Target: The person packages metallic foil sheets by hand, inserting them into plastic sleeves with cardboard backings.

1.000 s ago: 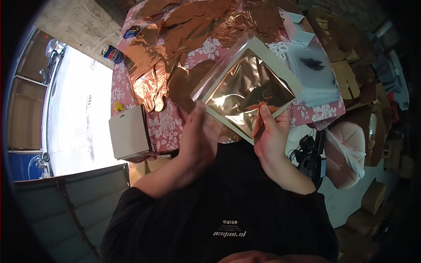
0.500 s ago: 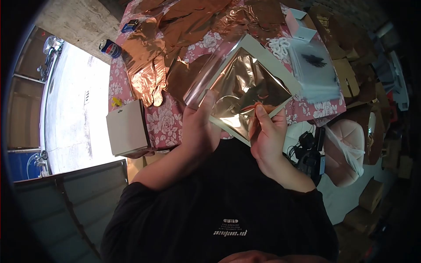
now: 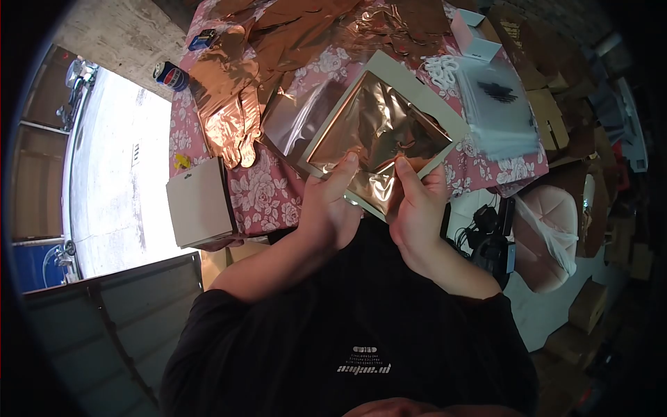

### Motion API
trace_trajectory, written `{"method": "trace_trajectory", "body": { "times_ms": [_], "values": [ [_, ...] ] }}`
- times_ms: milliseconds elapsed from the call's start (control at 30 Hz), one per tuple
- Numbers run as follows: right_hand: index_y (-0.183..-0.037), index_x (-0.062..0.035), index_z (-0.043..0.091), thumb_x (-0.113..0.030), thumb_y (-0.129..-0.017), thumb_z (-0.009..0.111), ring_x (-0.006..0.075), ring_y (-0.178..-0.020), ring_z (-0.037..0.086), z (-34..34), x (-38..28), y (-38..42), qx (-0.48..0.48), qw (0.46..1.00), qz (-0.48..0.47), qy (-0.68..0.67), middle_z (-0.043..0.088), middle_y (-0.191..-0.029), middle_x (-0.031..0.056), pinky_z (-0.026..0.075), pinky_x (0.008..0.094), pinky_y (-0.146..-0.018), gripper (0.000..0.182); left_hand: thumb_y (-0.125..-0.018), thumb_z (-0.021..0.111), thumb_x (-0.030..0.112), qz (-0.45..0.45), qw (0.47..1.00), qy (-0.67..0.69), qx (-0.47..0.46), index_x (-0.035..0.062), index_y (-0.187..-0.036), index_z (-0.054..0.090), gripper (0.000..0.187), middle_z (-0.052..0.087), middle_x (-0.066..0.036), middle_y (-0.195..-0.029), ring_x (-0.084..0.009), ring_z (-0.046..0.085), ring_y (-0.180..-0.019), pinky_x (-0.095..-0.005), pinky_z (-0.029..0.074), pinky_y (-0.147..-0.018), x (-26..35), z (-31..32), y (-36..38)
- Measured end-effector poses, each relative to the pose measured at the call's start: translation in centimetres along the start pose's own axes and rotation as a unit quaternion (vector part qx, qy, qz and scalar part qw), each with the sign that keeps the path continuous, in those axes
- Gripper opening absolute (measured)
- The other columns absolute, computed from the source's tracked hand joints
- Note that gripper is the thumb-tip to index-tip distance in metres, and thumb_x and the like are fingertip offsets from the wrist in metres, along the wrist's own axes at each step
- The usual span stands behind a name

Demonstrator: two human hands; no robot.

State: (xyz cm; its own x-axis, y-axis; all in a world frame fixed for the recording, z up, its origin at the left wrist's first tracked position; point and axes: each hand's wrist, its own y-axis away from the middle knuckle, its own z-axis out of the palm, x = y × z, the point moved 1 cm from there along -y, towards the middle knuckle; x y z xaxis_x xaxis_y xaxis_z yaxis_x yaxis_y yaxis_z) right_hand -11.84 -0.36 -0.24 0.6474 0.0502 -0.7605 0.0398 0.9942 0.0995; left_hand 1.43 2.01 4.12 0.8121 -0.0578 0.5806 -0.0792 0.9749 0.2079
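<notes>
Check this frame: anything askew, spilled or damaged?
Nothing spilled. The rose-gold foil in the clear bag held by both hands, left hand and right hand, is creased and wrinkled. More crumpled foil sheets lie in a loose heap on the floral tablecloth.

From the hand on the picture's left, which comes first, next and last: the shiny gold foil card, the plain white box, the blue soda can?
1. Shiny gold foil card: touched by that hand, just above it.
2. Plain white box: at the table edge, off to the side.
3. Blue soda can: at the far corner.
</notes>
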Motion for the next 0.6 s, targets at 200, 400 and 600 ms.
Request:
{"method": "trace_trajectory", "body": {
  "times_ms": [200, 400, 600],
  "values": [
    [-0.111, -0.0048, 0.059, 0.0, -0.106, 0.064, 0.0114, -0.089, 0.067, 1.9, 0.0, 0.0, 0.014, 1.0, 0.008, -0.012, 0.072, -0.1, 0.0071, 0.055, 0.0276, -0.083, 0.009, -0.111, 0.056, 0.013, -0.018, 1.0, -0.014, 0.005, 0.0063, -0.156, 0.044, 0.047, 0.06, -0.01, -0.143, -0.0268, 0.06, -0.135, -0.0468, 0.05, -0.115, -0.5, 0.1, 0.0],
    [-0.115, -0.0037, 0.057, -0.003, -0.107, 0.064, 0.0109, -0.089, 0.068, 1.9, -0.1, -0.4, -0.006, 1.0, 0.005, -0.001, 0.072, -0.104, 0.0074, 0.056, 0.0279, -0.082, 0.011, -0.111, 0.055, 0.014, -0.028, 1.0, -0.005, 0.013, 0.0047, -0.156, 0.043, 0.047, 0.059, -0.011, -0.144, -0.0282, 0.061, -0.134, -0.0475, 0.052, -0.114, -0.2, 0.1, -0.4],
    [-0.128, -0.0038, 0.069, -0.013, -0.108, 0.064, 0.0167, -0.107, 0.07, -1.1, -2.8, -2.5, -0.129, 0.986, 0.1, 0.045, 0.074, -0.121, 0.0082, 0.055, 0.0339, -0.098, 0.023, -0.11, 0.055, 0.011, -0.028, 0.998, -0.058, 0.013, 0.0015, -0.157, 0.041, 0.05, 0.055, -0.018, -0.153, -0.0332, 0.059, -0.138, -0.0516, 0.05, -0.117, 2.0, -1.4, -0.3]
  ]
}}
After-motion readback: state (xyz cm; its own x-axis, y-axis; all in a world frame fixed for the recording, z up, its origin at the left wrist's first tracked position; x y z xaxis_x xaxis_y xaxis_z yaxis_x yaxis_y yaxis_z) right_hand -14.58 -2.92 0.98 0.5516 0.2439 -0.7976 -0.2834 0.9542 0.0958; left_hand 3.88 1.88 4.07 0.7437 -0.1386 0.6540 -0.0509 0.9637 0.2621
